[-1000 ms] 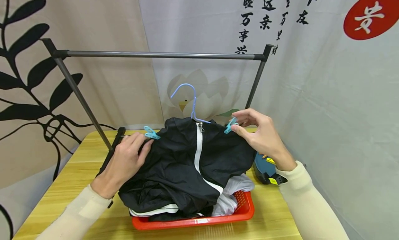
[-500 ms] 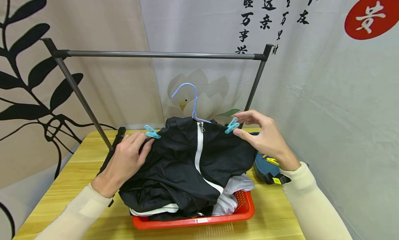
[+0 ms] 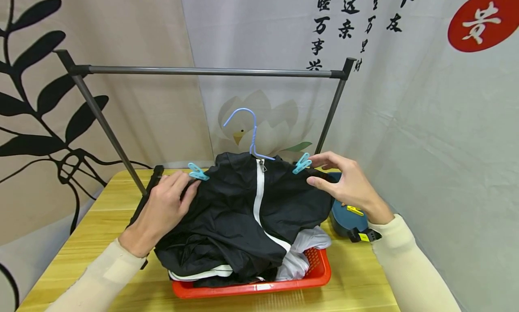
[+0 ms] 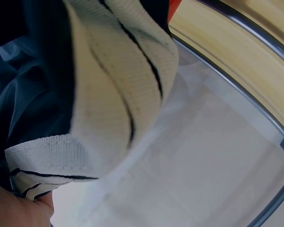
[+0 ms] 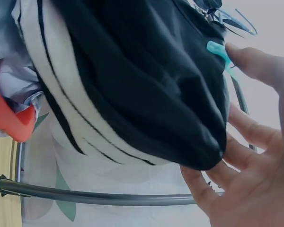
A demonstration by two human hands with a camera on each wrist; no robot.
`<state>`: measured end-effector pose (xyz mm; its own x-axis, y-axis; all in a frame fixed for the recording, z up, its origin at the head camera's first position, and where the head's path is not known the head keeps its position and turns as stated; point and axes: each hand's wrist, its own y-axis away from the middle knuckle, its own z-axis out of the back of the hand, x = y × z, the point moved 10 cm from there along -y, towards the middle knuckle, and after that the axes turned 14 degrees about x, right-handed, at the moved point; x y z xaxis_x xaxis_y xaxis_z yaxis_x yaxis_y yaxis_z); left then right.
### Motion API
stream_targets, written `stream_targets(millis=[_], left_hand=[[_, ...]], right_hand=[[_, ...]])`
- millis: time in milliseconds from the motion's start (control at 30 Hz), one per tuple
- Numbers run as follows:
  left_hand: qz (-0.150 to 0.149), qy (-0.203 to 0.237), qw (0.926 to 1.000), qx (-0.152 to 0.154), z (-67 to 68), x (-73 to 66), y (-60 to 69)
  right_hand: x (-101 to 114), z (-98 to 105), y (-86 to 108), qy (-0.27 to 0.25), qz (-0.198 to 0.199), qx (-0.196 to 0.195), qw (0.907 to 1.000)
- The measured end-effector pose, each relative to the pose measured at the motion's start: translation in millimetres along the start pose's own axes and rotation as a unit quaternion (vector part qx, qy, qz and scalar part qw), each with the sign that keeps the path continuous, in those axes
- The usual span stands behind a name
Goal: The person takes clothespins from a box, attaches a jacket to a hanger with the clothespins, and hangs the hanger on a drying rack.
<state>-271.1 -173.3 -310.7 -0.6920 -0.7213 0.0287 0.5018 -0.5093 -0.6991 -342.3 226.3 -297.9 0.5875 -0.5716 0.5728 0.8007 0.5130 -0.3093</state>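
Observation:
A black zip jacket [image 3: 227, 208] with a white zip strip hangs on a blue wire hanger [image 3: 253, 132]. Its lower part lies over a red basket [image 3: 300, 283]. One light-blue clothespin [image 3: 198, 172] clips the left shoulder, another clothespin [image 3: 302, 163] the right. My left hand [image 3: 164, 210] holds the jacket beside the left clothespin; its fingertips are partly hidden. In the left wrist view only part of that hand [image 4: 19, 208] shows, beside a white stripe. My right hand [image 3: 344, 177] is spread by the right clothespin, thumb and fingers apart. In the right wrist view its fingers [image 5: 244, 158] reach behind the shoulder.
A dark metal rack [image 3: 211, 71] spans the back of the wooden table [image 3: 117, 204]. Grey cloth [image 3: 304, 249] lies in the basket's right end. A blue container [image 3: 348, 219] with a yellow clothespin [image 3: 355, 210] stands to the right. A printed curtain [image 3: 425, 100] hangs behind.
My right hand has let go of the right clothespin and drawn slightly right and down, its fingers spreading. The clothespin stays on the jacket. My left hand has not visibly moved.

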Motion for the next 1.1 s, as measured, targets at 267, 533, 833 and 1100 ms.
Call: stream_targets(millis=[267,533,833,1100], left_hand=[[0.000,0.002,1.0000,0.000,0.2,-0.3,0.3],[0.002,0.002,1.0000,0.003,0.1,-0.6,0.9],[0.001,0.002,1.0000,0.003,0.5,-1.3,1.5],[0.002,0.004,1.0000,0.006,0.9,-1.9,1.3]], right_hand=[[-4,-7,1.3,0.000,0.020,0.009,0.9998],[-9,-15,3.3,0.009,0.008,0.026,0.9996],[-7,-25,3.5,0.003,0.037,0.039,0.9986],[-4,-24,3.7,-0.021,0.074,0.026,0.9967]])
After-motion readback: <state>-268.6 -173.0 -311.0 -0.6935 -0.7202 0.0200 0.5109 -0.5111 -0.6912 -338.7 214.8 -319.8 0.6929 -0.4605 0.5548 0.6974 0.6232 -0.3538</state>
